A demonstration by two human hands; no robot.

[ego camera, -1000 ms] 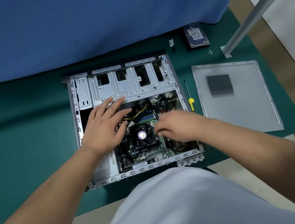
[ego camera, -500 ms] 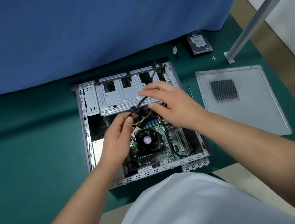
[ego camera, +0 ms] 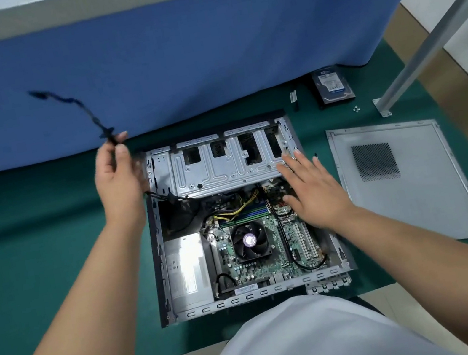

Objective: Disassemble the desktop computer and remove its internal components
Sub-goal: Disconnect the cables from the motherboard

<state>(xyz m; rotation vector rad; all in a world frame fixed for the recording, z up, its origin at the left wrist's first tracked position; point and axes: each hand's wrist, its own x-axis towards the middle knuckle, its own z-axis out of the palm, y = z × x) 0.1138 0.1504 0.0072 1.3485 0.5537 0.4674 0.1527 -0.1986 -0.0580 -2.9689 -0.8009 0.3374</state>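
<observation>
Green mat [ego camera: 35, 243], side panel [ego camera: 409, 184] right, left hand [ego camera: 119, 179] fingers pinching cable [ego camera: 83, 110], right hand [ego camera: 313, 188] fingers spread

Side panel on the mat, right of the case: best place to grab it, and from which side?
Take the side panel by its right long edge, coming from the right. It lies flat on the green mat, so only the edges offer purchase, and that edge is clear; the case and right hand crowd the left edge.

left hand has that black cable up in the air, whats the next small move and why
Probably set the thin black cable down on the green mat, left of the open metal computer case. The left hand pinches it free and clear, while the right hand is open over the motherboard.
</observation>
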